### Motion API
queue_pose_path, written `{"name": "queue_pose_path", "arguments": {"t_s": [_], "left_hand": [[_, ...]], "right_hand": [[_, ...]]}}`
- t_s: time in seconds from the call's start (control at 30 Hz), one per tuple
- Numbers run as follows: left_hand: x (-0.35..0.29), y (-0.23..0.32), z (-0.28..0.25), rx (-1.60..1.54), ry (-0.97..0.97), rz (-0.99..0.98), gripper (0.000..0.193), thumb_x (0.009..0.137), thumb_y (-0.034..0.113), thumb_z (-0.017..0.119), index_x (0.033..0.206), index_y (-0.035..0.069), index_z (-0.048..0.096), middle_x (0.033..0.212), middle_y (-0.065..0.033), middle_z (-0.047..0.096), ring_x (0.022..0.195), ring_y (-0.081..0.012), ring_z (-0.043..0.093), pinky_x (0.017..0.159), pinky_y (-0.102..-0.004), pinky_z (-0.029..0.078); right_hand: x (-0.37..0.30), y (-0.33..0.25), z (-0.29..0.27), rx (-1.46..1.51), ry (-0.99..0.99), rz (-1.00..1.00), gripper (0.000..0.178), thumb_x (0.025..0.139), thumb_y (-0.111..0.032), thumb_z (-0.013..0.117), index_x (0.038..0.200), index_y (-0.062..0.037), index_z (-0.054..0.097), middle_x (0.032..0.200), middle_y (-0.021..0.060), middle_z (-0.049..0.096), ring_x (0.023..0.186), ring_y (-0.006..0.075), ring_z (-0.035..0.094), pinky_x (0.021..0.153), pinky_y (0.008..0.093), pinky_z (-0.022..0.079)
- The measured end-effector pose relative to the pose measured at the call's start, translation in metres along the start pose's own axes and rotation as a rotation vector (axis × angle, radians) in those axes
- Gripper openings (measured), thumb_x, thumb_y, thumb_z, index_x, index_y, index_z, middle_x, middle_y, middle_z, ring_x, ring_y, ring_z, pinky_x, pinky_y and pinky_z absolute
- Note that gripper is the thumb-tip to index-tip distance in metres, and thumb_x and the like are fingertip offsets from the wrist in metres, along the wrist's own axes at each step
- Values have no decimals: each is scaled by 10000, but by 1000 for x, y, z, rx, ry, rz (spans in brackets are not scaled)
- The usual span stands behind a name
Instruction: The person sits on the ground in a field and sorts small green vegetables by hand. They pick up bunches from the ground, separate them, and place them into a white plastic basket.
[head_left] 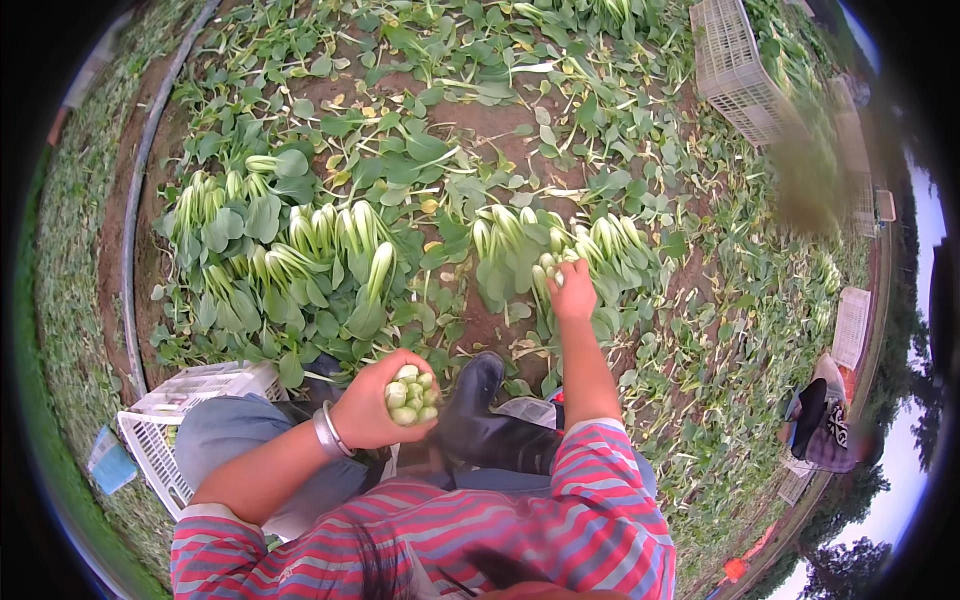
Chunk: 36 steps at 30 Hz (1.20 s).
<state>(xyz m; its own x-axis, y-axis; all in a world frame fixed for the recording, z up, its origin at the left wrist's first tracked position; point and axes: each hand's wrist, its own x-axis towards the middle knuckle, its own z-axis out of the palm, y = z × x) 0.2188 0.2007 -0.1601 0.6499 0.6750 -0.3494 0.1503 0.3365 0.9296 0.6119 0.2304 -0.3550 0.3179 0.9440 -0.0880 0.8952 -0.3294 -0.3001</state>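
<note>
My left hand is wrapped round a tight bunch of bok choy, whose pale cut stem ends face up. A silver bracelet circles that wrist. Farther out on the right, my right hand has its fingers closed on a few bok choy heads at the near edge of a laid-out row. More heads of that row lie just beyond the hand, pale bases away from me and leaves toward me. To the left lies a larger pile of bok choy, arranged the same way.
A black rubber boot of mine stands between my hands. Beside my left leg is a white plastic crate, with a blue container next to it. Another crate stands far right. A grey pipe runs along the left. A person is at the right edge.
</note>
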Motion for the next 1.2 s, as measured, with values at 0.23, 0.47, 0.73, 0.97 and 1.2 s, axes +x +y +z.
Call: {"name": "queue_pose_path", "arguments": {"t_s": [0.23, 0.47, 0.73, 0.97, 1.2], "left_hand": [[-26, 1, -1, 33, -41, 132, 717, 746, 40, 873, 1395, 90, 571, 1603, -164, 457, 1452, -254, 493, 1163, -397, 429], [-61, 45, 16, 21, -160, 356, 810, 746, 57, 892, 1483, 91, 558, 1672, -135, 280, 1338, -201, 560, 1059, -371, 522], [-135, 72, 12, -153, -163, 457, 747, 780, 25, 867, 1445, 31, 527, 1570, -122, 356, 1079, -181, 713, 1050, -372, 529], [-177, 90, 32, -204, -307, 462, 689, 779, 86, 878, 1398, 65, 577, 1475, -127, 445, 1217, -253, 682, 1158, -392, 431], [-195, 102, 27, 420, 10, 705, 737, 665, 189, 908, 1353, 106, 656, 1545, -197, 382, 1426, -397, 476, 1164, -448, 431]], "right_hand": [[-55, -54, -64, 360, 80, -22, 302, 808, -155, 830, 1067, -96, 687, 926, 99, 700, 832, 325, 698, 783, 410, 559], [-161, -223, -220, 1009, -266, -261, 343, 844, -95, 819, 1165, -65, 701, 1053, 34, 646, 975, 194, 642, 891, 318, 509], [-227, -254, -272, 1034, -255, -340, 515, 883, -118, 626, 1388, -18, 615, 1289, 89, 512, 1207, 203, 491, 1102, 340, 378], [-271, -288, -287, 1151, -187, -335, 513, 856, -65, 841, 1338, -14, 670, 1180, 44, 666, 1112, 173, 624, 1000, 336, 486], [-275, -299, -328, 643, 39, -507, 277, 828, -148, 880, 1079, -71, 794, 890, 25, 695, 865, 150, 642, 859, 330, 496]]}}
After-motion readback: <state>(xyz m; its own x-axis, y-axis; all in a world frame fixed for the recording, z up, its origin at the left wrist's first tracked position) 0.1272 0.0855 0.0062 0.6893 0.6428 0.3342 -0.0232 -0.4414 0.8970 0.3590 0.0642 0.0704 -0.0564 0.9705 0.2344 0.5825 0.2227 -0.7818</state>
